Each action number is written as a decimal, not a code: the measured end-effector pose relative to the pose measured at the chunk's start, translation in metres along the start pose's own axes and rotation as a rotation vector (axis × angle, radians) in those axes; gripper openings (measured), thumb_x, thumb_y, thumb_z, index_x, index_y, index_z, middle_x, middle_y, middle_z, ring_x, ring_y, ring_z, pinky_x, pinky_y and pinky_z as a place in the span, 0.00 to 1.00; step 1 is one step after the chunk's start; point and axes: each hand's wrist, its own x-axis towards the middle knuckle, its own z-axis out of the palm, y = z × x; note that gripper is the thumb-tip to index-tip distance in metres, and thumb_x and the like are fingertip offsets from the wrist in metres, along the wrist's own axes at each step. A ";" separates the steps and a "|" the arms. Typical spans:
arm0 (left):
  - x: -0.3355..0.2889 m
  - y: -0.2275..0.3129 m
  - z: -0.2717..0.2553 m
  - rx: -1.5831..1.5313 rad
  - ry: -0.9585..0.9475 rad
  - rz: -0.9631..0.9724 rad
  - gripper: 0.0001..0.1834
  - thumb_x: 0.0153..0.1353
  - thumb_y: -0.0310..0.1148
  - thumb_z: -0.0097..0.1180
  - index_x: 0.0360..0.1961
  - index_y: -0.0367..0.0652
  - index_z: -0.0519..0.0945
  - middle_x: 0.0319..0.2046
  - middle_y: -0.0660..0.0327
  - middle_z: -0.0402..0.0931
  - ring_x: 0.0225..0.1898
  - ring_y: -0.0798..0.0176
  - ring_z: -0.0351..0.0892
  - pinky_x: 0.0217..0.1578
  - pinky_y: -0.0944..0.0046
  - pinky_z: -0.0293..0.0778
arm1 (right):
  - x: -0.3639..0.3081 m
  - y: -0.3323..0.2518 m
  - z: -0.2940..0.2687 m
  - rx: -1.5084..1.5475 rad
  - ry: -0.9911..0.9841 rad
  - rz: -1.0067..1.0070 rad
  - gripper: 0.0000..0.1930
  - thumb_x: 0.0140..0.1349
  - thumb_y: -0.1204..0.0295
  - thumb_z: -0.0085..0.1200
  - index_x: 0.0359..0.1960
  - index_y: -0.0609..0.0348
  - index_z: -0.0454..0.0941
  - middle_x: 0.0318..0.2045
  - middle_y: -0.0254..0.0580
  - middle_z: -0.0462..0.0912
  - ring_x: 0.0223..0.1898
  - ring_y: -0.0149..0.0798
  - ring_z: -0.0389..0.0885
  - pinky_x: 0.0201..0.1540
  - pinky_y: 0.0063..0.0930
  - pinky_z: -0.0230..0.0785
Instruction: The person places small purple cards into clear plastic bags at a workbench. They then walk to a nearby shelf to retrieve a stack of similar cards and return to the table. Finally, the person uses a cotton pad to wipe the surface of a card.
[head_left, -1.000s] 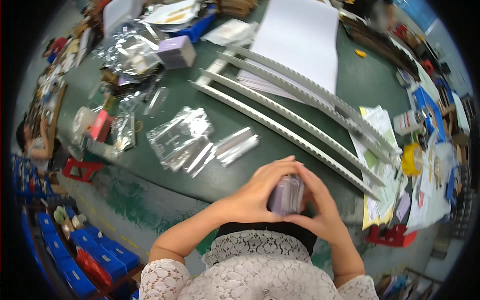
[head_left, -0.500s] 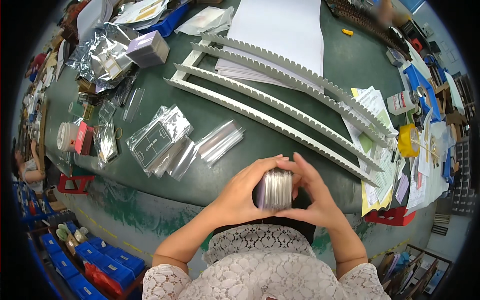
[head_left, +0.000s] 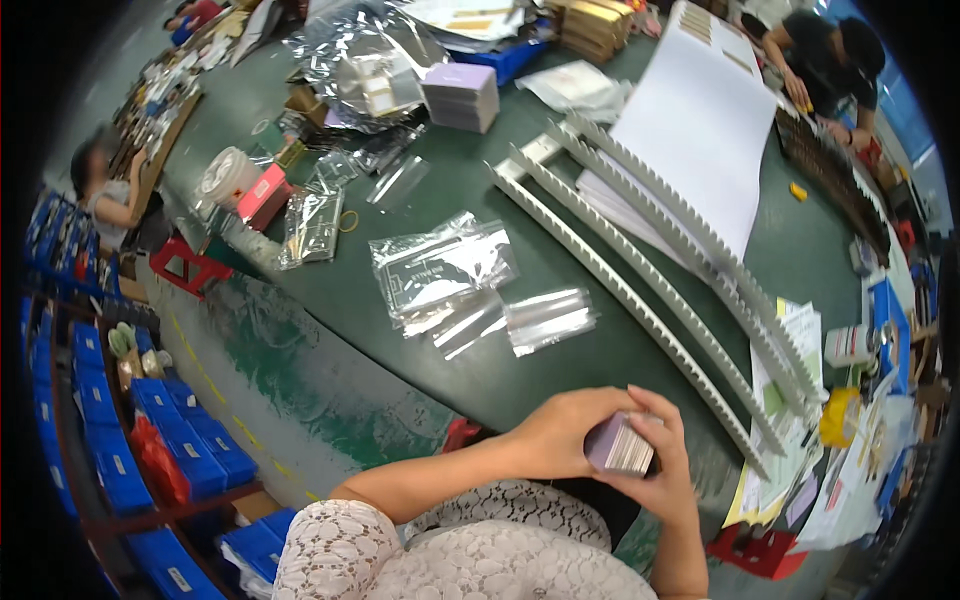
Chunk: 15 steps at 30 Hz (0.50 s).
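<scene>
Between my two hands is a stack of thin cards (head_left: 628, 447), with a purple face toward the left and pale edges showing. My left hand (head_left: 562, 432) curves around its left and far side. My right hand (head_left: 672, 462) closes on its right side, fingers over the top edge and thumb beneath. The stack is held off the table, near its front edge. Beyond my hands lie clear plastic bags (head_left: 445, 268) with printed outlines, and a few flat clear sleeves (head_left: 550, 320). A similar purple-topped stack (head_left: 460, 98) stands farther back.
Long toothed rails (head_left: 630, 290) cross the table beyond my hands, partly over large white sheets (head_left: 690, 130). Papers (head_left: 790, 350), yellow tape (head_left: 838, 418) and a white bottle (head_left: 850, 345) are at right. A white tub (head_left: 228, 178) stands left. Other people sit at far left and far right.
The view has swung left, so the table's things sit farther right in the picture. The stack has turned in my hands and now shows its purple face. Both hands still hold it.
</scene>
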 end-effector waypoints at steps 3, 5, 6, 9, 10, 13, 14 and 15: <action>0.002 -0.002 -0.001 0.038 -0.082 -0.047 0.33 0.42 0.31 0.70 0.52 0.40 0.72 0.45 0.53 0.76 0.48 0.49 0.76 0.48 0.55 0.73 | 0.010 -0.012 0.002 -0.139 0.008 -0.031 0.30 0.36 0.72 0.75 0.46 0.52 0.79 0.56 0.49 0.70 0.55 0.48 0.72 0.55 0.38 0.67; -0.006 -0.010 0.002 0.125 0.018 0.079 0.33 0.45 0.33 0.69 0.53 0.40 0.71 0.46 0.52 0.76 0.50 0.50 0.75 0.50 0.55 0.71 | 0.014 -0.010 0.004 -0.188 -0.004 -0.051 0.28 0.35 0.71 0.75 0.43 0.52 0.80 0.53 0.47 0.72 0.53 0.47 0.73 0.52 0.37 0.69; -0.008 -0.015 0.002 0.168 0.062 0.142 0.33 0.46 0.34 0.69 0.54 0.39 0.71 0.47 0.52 0.75 0.51 0.50 0.75 0.50 0.55 0.71 | 0.015 -0.008 0.005 -0.213 -0.004 -0.059 0.27 0.35 0.71 0.76 0.41 0.52 0.80 0.51 0.46 0.73 0.51 0.47 0.74 0.51 0.37 0.70; -0.016 0.031 -0.056 0.365 -0.057 0.116 0.28 0.49 0.31 0.67 0.52 0.41 0.73 0.51 0.53 0.75 0.53 0.51 0.74 0.54 0.56 0.70 | 0.012 -0.009 0.007 -0.226 0.019 -0.012 0.26 0.33 0.71 0.76 0.39 0.52 0.80 0.48 0.44 0.74 0.49 0.46 0.75 0.46 0.36 0.72; -0.019 0.052 -0.083 0.296 -0.086 0.045 0.24 0.51 0.33 0.66 0.50 0.41 0.74 0.50 0.52 0.75 0.52 0.52 0.75 0.53 0.57 0.70 | 0.010 -0.007 0.007 -0.225 0.027 -0.024 0.26 0.32 0.71 0.76 0.38 0.52 0.79 0.47 0.44 0.74 0.48 0.45 0.76 0.45 0.35 0.73; -0.005 0.066 -0.162 0.471 0.199 -0.206 0.16 0.54 0.35 0.64 0.41 0.38 0.78 0.44 0.51 0.77 0.48 0.54 0.76 0.49 0.58 0.70 | 0.009 -0.008 0.006 -0.199 0.068 0.018 0.26 0.32 0.71 0.76 0.37 0.52 0.79 0.46 0.44 0.74 0.47 0.44 0.75 0.44 0.34 0.72; 0.003 0.053 -0.191 0.731 0.350 -0.165 0.16 0.54 0.35 0.63 0.41 0.38 0.78 0.42 0.52 0.77 0.46 0.54 0.76 0.47 0.58 0.71 | 0.010 -0.010 0.006 -0.218 0.066 0.014 0.26 0.31 0.71 0.76 0.37 0.52 0.79 0.46 0.44 0.73 0.46 0.45 0.75 0.45 0.35 0.71; 0.008 0.029 -0.219 0.993 0.512 -0.122 0.15 0.55 0.35 0.63 0.40 0.38 0.78 0.39 0.52 0.77 0.44 0.53 0.76 0.45 0.57 0.71 | 0.011 -0.013 0.007 -0.223 0.058 0.015 0.25 0.32 0.71 0.76 0.37 0.52 0.79 0.46 0.44 0.73 0.46 0.45 0.75 0.45 0.35 0.71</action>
